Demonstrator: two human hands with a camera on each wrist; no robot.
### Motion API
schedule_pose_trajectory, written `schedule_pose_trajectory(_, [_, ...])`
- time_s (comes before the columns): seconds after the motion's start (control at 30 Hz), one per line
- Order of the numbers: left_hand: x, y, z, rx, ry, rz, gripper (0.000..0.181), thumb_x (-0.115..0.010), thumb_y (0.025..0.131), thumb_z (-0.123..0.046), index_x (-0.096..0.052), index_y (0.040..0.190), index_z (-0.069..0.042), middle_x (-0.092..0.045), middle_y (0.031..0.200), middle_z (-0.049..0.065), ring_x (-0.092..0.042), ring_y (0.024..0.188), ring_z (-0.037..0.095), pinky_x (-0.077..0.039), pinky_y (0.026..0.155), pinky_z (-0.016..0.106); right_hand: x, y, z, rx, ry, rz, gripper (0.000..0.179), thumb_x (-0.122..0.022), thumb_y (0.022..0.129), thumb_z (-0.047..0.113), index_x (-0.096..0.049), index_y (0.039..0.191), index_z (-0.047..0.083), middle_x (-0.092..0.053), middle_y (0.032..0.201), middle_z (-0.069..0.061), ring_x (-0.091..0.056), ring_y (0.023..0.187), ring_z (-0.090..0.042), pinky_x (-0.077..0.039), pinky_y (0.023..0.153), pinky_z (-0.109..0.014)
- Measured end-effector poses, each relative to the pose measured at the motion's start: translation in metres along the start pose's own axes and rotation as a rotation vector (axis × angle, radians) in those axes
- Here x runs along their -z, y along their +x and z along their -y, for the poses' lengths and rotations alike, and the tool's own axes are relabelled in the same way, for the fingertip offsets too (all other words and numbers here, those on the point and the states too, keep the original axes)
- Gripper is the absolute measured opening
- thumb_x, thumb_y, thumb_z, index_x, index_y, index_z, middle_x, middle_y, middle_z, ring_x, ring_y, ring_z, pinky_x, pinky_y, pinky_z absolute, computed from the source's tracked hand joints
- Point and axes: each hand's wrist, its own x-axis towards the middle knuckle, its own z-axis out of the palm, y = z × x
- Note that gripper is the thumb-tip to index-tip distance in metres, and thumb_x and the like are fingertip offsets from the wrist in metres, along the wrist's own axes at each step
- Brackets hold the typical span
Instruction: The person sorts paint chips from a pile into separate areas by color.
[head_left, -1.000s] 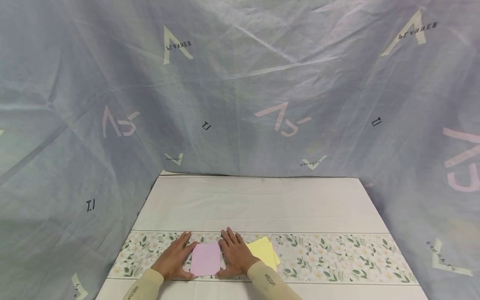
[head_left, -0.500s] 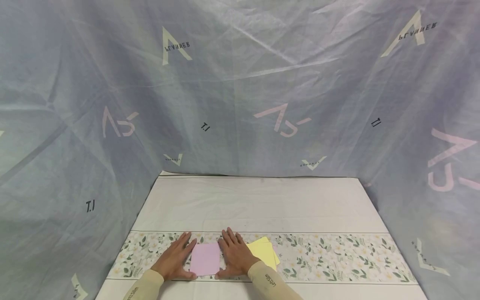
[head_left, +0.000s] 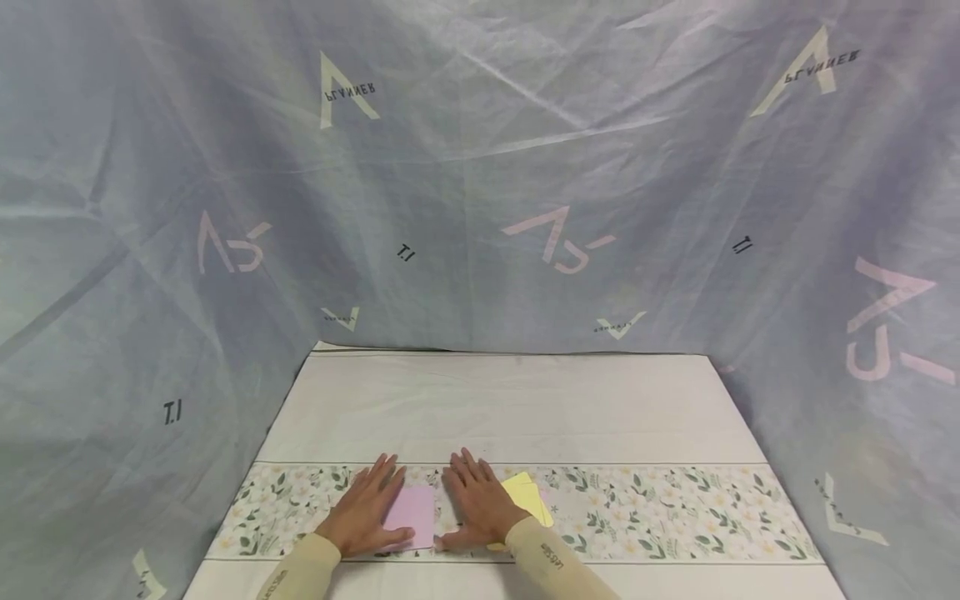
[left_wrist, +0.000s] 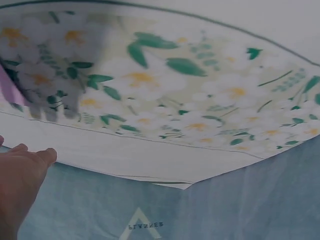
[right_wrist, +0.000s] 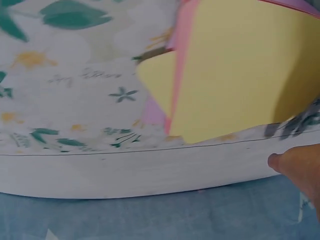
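Floral cloth (head_left: 675, 510) — left hand (head_left: 366, 510) overlaps lilac paper (head_left: 418, 510); right hand (head_left: 481, 507), yellow sheets (head_left: 529, 498).

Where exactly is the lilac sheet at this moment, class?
In the head view, the lilac sheet lies left of centre on the floral band, partly hidden by the left hand, with the right hand beyond its right edge.

Lilac ppr (head_left: 420, 507), flat, yel. pprs (head_left: 529, 497) nearby, overlapping

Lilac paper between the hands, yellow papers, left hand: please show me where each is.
Lilac paper (head_left: 417, 510): head view, its uncovered right part.
Yellow papers (right_wrist: 240, 72): right wrist view, middle of the top sheet.
Left hand (head_left: 362, 515): head view, back of the hand.
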Motion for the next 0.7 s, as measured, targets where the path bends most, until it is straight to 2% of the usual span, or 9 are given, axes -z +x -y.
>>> schedule_pose_trajectory(0.2, [-0.003,0.006,-0.008,-0.036,0.022,-0.059,0.104,-0.063,0.079,-0.075,-0.041,0.151,-0.005,-0.028,0.161,0.02,-0.023,0.15,0.038,-0.027,0.118,0.058,0.002,-0.008,-0.012,0.004,0.011,-0.015,0.115,-0.052,0.075,0.087,-0.031,0.155,0.006,-0.027,0.162,-0.018,-0.021,0.151,-0.036,-0.029,0.12,-0.05])
schedule_pose_trajectory(0.5, [-0.01,0.01,-0.016,-0.052,-0.007,-0.085,0.108,-0.06,0.077,-0.079,-0.039,0.152,-0.005,-0.029,0.161,0.021,-0.024,0.15,0.039,-0.027,0.117,0.06,0.005,-0.02,-0.028,-0.02,0.062,-0.008,0.115,-0.057,0.074,0.085,-0.032,0.154,0.007,-0.028,0.162,-0.019,-0.02,0.152,-0.036,-0.029,0.119,-0.052])
schedule_pose_trajectory(0.7, [-0.013,0.013,-0.021,-0.075,0.002,-0.135,0.108,-0.066,0.075,-0.076,-0.041,0.151,-0.003,-0.032,0.158,0.023,-0.027,0.148,0.041,-0.028,0.116,0.06,0.006,-0.029,-0.038,-0.03,0.074,-0.029,0.113,-0.06,0.074,0.082,-0.033,0.154,0.006,-0.028,0.161,-0.02,-0.022,0.151,-0.037,-0.029,0.119,-0.053])
